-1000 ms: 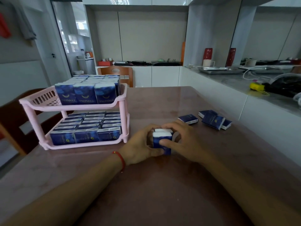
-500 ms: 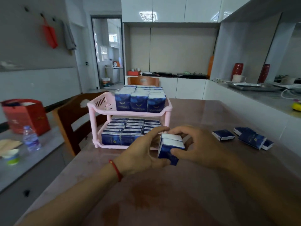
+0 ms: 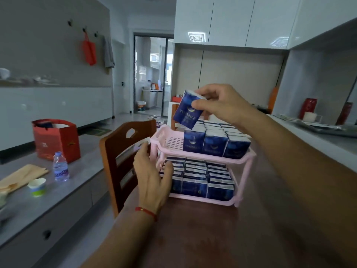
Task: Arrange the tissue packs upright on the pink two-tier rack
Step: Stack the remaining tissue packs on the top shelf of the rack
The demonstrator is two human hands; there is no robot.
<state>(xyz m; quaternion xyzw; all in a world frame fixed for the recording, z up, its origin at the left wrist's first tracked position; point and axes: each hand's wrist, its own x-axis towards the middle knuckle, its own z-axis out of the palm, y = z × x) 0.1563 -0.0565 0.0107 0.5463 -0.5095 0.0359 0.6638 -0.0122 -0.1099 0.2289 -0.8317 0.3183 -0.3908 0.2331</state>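
Observation:
A pink two-tier rack [image 3: 161, 135] stands on the brown table. Blue tissue packs [image 3: 210, 144] stand upright in rows on its top tier, with bare pink grid left at the tier's left end. More packs [image 3: 199, 182] fill the bottom tier. My right hand [image 3: 222, 105] pinches blue tissue packs [image 3: 188, 111], tilted, in the air just above the top tier's front-left pack. My left hand [image 3: 152, 176] hovers with relaxed fingers at the rack's left front, its fingertips in front of the lower tier and holding nothing.
A wooden chair [image 3: 123, 157] stands left of the table against the rack's side. Beyond it a grey counter [image 3: 23, 206] carries a red gift bag [image 3: 58, 140], a water bottle [image 3: 60, 167] and a small cup [image 3: 37, 187]. A kitchen counter runs along the right.
My right hand has lifted the packs from the table up over the rack's top tier. My left hand has let go and moved to the rack's left front. The view swung left.

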